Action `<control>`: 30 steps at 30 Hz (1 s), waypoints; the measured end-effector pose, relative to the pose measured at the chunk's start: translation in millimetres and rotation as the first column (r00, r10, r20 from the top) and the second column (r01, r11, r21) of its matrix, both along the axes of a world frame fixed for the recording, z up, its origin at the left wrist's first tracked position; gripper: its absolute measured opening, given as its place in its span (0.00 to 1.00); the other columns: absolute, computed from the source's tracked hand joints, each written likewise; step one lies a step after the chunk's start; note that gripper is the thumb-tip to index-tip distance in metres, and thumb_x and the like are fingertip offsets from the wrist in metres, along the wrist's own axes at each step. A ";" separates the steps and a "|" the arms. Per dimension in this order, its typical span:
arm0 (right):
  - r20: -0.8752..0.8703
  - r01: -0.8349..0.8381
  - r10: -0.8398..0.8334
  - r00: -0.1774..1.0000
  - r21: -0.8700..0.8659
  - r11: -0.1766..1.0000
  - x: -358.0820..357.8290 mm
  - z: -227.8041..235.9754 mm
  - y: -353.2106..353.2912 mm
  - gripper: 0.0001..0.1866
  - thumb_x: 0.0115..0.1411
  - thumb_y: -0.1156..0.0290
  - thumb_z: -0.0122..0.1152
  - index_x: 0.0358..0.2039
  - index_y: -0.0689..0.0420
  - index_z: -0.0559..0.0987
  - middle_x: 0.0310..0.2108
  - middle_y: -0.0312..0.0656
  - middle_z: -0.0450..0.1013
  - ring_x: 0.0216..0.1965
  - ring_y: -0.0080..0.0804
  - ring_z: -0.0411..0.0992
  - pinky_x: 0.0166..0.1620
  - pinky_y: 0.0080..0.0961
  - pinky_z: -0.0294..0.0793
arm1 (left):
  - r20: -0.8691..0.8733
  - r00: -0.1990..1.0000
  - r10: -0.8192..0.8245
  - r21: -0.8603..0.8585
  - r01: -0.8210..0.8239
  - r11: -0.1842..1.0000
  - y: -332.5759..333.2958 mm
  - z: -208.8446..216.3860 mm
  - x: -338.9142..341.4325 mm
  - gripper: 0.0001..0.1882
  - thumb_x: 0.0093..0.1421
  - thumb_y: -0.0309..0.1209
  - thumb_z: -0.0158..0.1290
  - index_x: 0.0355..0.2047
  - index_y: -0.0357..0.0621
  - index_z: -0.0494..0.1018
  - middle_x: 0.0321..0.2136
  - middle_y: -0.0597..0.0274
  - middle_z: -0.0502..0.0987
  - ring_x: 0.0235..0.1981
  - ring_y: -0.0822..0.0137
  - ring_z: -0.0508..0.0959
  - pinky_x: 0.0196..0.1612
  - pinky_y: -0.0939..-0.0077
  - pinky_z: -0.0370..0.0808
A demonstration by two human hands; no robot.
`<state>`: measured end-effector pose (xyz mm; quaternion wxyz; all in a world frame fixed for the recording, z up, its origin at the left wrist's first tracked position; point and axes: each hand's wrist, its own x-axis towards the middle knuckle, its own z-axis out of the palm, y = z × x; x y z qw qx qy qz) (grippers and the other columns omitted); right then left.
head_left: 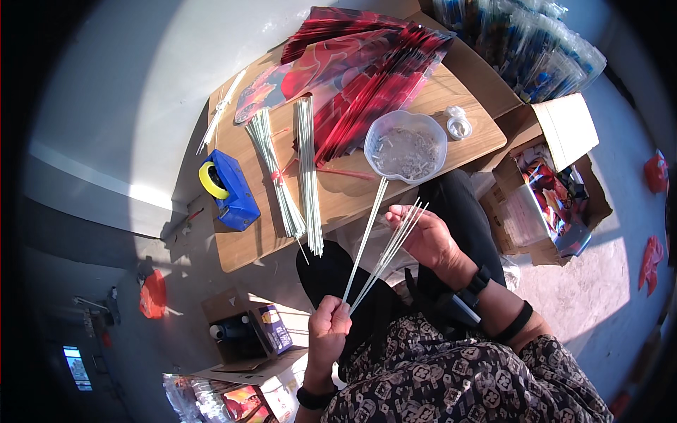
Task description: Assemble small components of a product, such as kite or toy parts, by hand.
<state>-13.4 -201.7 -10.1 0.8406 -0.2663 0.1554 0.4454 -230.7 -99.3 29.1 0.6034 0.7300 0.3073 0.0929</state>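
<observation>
Left hand (328, 326), low and nearest the body: fingers closed tight around the lower ends of a few thin white sticks (381, 243). Sticks fan up and away over the lap. Right hand (423, 234) a little further out, palm up; fingers curled loosely with the stick tips lying across them, touching. One stick runs apart from the rest, toward a clear plastic bowl (405, 146) of small pale pieces on the wooden table (247, 243). On the table beyond: two bundles of white sticks (289, 169), a blue tape dispenser (229, 187) to the left, red printed sheets (367, 63) at the far end.
</observation>
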 end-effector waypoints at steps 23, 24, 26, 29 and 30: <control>0.463 -0.220 0.325 0.825 -0.266 0.938 -17.8 15.1 0.3 0.11 0.49 0.68 0.67 0.19 0.58 0.74 0.14 0.32 0.66 0.12 0.14 0.57 0.15 0.13 0.51 | -0.038 0.999 0.005 0.159 0.001 0.987 2.1 -4.7 1.7 0.09 0.61 0.27 0.45 0.24 0.41 0.64 0.14 0.72 0.62 0.16 0.82 0.60 0.18 0.86 0.56; 0.475 -0.208 0.327 0.817 -0.287 0.935 -18.1 15.6 0.0 0.11 0.49 0.69 0.67 0.19 0.58 0.74 0.14 0.32 0.67 0.13 0.14 0.58 0.15 0.12 0.51 | -0.039 0.999 0.005 0.159 0.002 0.987 2.1 -5.5 1.4 0.09 0.61 0.27 0.45 0.24 0.41 0.64 0.14 0.72 0.62 0.16 0.82 0.60 0.18 0.86 0.56; 0.479 -0.200 0.305 0.823 -0.259 0.945 -18.6 11.6 -0.2 0.10 0.49 0.70 0.67 0.19 0.57 0.74 0.15 0.33 0.68 0.13 0.14 0.60 0.15 0.12 0.52 | -0.023 1.000 0.018 0.156 -0.014 0.988 2.4 -7.9 0.8 0.10 0.62 0.28 0.45 0.23 0.41 0.63 0.14 0.71 0.62 0.15 0.82 0.60 0.18 0.86 0.56; 0.477 -0.182 0.265 0.838 -0.214 0.960 -19.8 9.9 -0.5 0.08 0.49 0.72 0.66 0.19 0.56 0.74 0.16 0.33 0.69 0.15 0.14 0.62 0.16 0.11 0.53 | -0.019 1.000 0.006 0.142 -0.004 0.990 1.8 -8.4 1.1 0.10 0.62 0.29 0.44 0.23 0.42 0.62 0.14 0.71 0.62 0.15 0.81 0.59 0.18 0.85 0.56; 0.471 -0.171 0.247 0.847 -0.197 0.965 -19.9 9.9 -0.7 0.07 0.49 0.73 0.65 0.20 0.55 0.74 0.16 0.32 0.69 0.15 0.14 0.63 0.16 0.11 0.54 | -0.020 1.000 0.006 0.141 -0.003 0.990 1.8 -8.2 1.5 0.10 0.62 0.29 0.44 0.23 0.42 0.62 0.14 0.71 0.62 0.15 0.81 0.59 0.18 0.85 0.56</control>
